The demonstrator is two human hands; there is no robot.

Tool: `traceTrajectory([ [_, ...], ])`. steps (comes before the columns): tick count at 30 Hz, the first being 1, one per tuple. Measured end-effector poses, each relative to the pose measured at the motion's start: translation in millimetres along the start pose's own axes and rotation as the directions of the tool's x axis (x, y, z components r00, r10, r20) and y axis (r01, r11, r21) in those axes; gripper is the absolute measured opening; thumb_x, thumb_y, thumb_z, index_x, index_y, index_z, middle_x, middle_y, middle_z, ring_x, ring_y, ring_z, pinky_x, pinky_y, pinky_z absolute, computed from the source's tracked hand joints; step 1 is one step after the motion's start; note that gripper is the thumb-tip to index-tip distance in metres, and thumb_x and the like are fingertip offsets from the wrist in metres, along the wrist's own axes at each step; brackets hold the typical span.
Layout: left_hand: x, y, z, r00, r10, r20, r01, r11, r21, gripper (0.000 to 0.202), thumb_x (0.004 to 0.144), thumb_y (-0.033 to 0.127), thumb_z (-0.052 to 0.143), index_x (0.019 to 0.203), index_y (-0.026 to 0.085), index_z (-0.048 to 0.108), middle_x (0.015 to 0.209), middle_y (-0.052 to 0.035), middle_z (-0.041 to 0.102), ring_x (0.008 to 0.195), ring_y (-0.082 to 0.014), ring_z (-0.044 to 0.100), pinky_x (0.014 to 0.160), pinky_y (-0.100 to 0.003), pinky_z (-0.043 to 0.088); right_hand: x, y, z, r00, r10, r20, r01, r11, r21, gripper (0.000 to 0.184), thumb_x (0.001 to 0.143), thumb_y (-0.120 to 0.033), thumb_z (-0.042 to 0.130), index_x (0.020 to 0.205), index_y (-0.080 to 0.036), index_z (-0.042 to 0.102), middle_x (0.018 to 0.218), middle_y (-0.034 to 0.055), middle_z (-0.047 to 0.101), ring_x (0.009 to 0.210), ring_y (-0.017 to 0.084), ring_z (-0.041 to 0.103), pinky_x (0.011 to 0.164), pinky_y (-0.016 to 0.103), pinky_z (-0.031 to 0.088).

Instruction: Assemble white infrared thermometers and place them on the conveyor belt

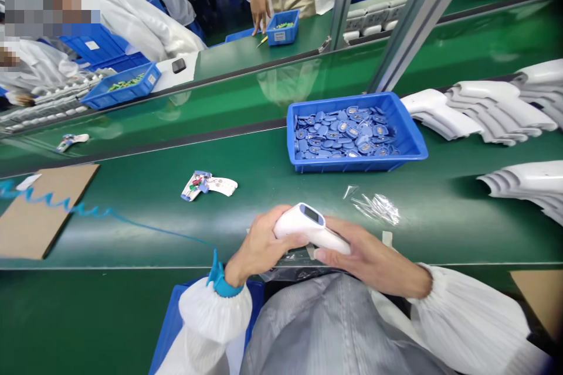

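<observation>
A white infrared thermometer (310,229) with a dark display is held between both my hands, over the front edge of the green bench. My left hand (266,240) grips its head end, thumb along the near side. Around the handle end closes my right hand (360,249). A blue strap with a coiled cord circles my left wrist. Farther back on the left lies an open thermometer half (209,185) with its circuit parts and wires showing. Clear plastic film pieces (380,208) lie just beyond my right hand.
Behind my hands stands a blue bin (356,165) of small blue plastic parts. White thermometer shells (523,179) are stacked at right. Cardboard (48,211) lies at left. A metal post (413,29) rises behind the bin. Across the line, co-workers stand near blue trays (282,36).
</observation>
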State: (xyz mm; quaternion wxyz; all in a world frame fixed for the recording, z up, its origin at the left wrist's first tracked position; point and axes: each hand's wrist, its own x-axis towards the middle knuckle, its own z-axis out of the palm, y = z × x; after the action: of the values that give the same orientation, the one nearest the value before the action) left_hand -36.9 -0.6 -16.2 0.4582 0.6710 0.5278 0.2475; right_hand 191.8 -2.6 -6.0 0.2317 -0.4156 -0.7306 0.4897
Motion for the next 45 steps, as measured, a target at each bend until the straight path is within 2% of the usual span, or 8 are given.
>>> traceTrajectory([
  [3, 2.9, 19.6, -6.6, 0.997, -0.071, -0.044, 0.072, 0.997, 0.019, 0.038, 0.084, 0.050, 0.076, 0.100, 0.019, 0.061, 0.081, 0.0022, 0.068, 0.068, -0.0130, 0.056, 0.059, -0.024, 0.040, 16.7, -8.9, 0.5, 0.982, -0.035, -0.184, 0.051, 0.996, 0.079, 0.039, 0.100, -0.043, 0.056, 0.135, -0.026, 0.058, 0.119, 0.0066, 0.066, 0.103, 0.018, 0.064, 0.085, 0.031, 0.053],
  [8, 11.7, 38.0, -1.8, 1.000, 0.004, -0.025, -0.001, 0.995, 0.096, 0.023, 0.084, 0.033, 0.071, 0.098, 0.019, 0.060, 0.086, -0.0014, 0.071, 0.069, -0.0154, 0.060, 0.060, -0.026, 0.042, 62.6, -40.3, 20.9, 0.806, -0.137, -0.576, 0.039, 0.983, -0.180, 0.050, 0.102, -0.043, 0.054, 0.058, -0.019, 0.049, 0.061, -0.0021, 0.049, 0.057, 0.009, 0.045, 0.058, 0.028, 0.036],
  [16, 16.3, 36.0, 19.2, 0.992, 0.083, -0.092, -0.043, 0.925, 0.379, 0.030, 0.084, 0.033, 0.062, 0.107, 0.013, 0.064, 0.091, -0.0129, 0.077, 0.075, -0.0303, 0.073, 0.065, -0.036, 0.051, 78.8, -40.3, 22.7, 0.579, -0.493, -0.649, 0.131, 0.842, -0.523, 0.057, 0.102, -0.024, 0.052, 0.048, -0.020, 0.034, 0.048, -0.0044, 0.033, 0.046, 0.007, 0.031, 0.051, 0.029, 0.025],
  [20, 21.1, 40.3, 16.6, 0.992, 0.130, -0.007, -0.123, 0.955, 0.268, 0.028, 0.089, 0.035, 0.060, 0.109, 0.016, 0.063, 0.095, -0.0093, 0.078, 0.077, -0.0268, 0.074, 0.066, -0.034, 0.052, 76.6, -39.4, 13.7, 0.639, -0.502, -0.583, 0.078, 0.796, -0.600, 0.052, 0.101, -0.027, 0.056, 0.051, -0.019, 0.042, 0.050, -0.0033, 0.040, 0.049, 0.008, 0.038, 0.052, 0.029, 0.025],
  [25, 18.8, 36.8, 21.8, 0.992, 0.127, -0.023, -0.101, 0.876, 0.472, 0.036, 0.087, 0.039, 0.062, 0.107, 0.009, 0.066, 0.097, -0.0181, 0.077, 0.081, -0.0379, 0.074, 0.070, -0.044, 0.054, 74.3, -38.9, 14.0, 0.583, -0.629, -0.515, 0.170, 0.714, -0.679, 0.053, 0.099, -0.017, 0.053, 0.048, -0.021, 0.039, 0.046, -0.0031, 0.039, 0.045, 0.009, 0.034, 0.049, 0.032, 0.024],
  [30, 13.1, 30.0, 18.6, 0.990, 0.101, -0.095, -0.084, 0.983, 0.160, 0.034, 0.087, 0.047, 0.072, 0.103, 0.018, 0.062, 0.095, -0.0058, 0.077, 0.079, -0.0239, 0.074, 0.065, -0.030, 0.053, 62.7, -41.7, 10.4, 0.584, -0.491, -0.646, 0.106, 0.836, -0.539, 0.051, 0.102, -0.022, 0.051, 0.051, -0.020, 0.051, 0.049, -0.0013, 0.048, 0.048, 0.010, 0.043, 0.053, 0.031, 0.030],
  [39, 5.7, 27.8, 31.6, 0.979, 0.104, -0.174, -0.026, 0.914, 0.405, 0.028, 0.090, 0.041, 0.064, 0.100, 0.015, 0.060, 0.080, -0.0087, 0.073, 0.065, -0.0272, 0.071, 0.057, -0.033, 0.044, 70.8, -31.9, 15.9, 0.748, -0.327, -0.577, 0.069, 0.903, -0.423, 0.055, 0.102, -0.035, 0.049, 0.051, -0.019, 0.060, 0.052, 0.0006, 0.059, 0.050, 0.011, 0.054, 0.055, 0.028, 0.035],
  [45, -22.3, 16.3, -24.4, 0.959, 0.028, -0.283, 0.071, 0.940, 0.334, 0.021, 0.091, 0.036, 0.069, 0.104, 0.023, 0.060, 0.091, -0.0001, 0.073, 0.077, -0.0193, 0.068, 0.067, -0.029, 0.047, 107.9, -10.8, -64.7, 0.893, -0.165, -0.419, -0.095, 0.841, -0.533, 0.033, 0.100, -0.038, 0.053, 0.088, -0.020, 0.078, 0.085, 0.0035, 0.078, 0.073, 0.019, 0.069, 0.073, 0.031, 0.050],
])
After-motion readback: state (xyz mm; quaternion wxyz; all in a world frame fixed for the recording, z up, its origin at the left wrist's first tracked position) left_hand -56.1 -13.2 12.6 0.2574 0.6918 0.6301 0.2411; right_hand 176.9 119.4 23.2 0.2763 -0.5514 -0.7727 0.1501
